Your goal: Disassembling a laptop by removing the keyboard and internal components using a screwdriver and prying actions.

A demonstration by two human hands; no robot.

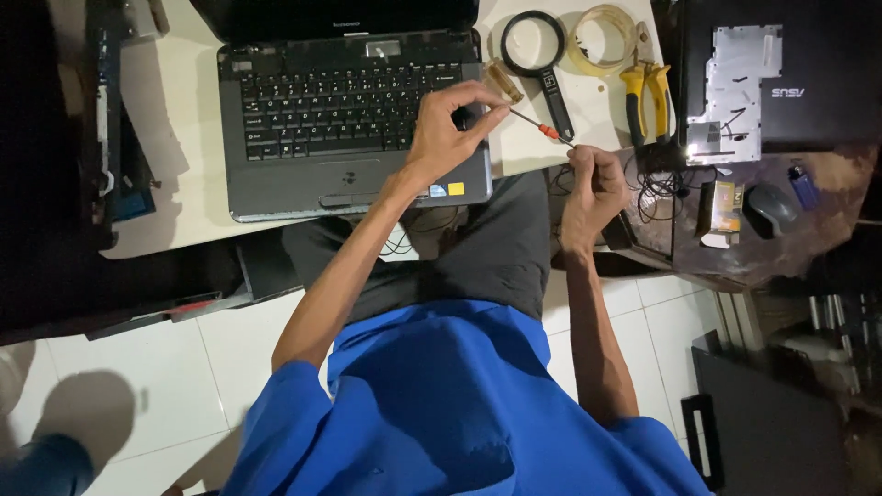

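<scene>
grey plastic forms the open laptop point(340, 119) that is set on the pale desk point(175, 101) at the left, its black keyboard turned toward the person. over the laptop's right front corner the left hand point(448, 129) is raised, its thumb and forefinger pinched shut on the thin metal tip of a small screwdriver point(540, 127). the screwdriver is held slanted in the air, just above the desk edge, running down to the right from the left hand to its orange collar. there the handle end is gripped by the right hand point(595, 184), whose fingers are curled closed around it, so the tool is spanned between the two hands. behind the screwdriver a black-rimmed magnifying glass point(537, 55) is laid flat on the desk, with a coil of clear tubing point(602, 39) just beside it. further right, yellow-handled pliers point(646, 96) are seen near the desk edge, above a tangle of dark wires point(657, 179). at the far right a dark laptop base with a silver plate point(735, 83) is laid out, and a grey mouse point(770, 209) rests below it.
</scene>
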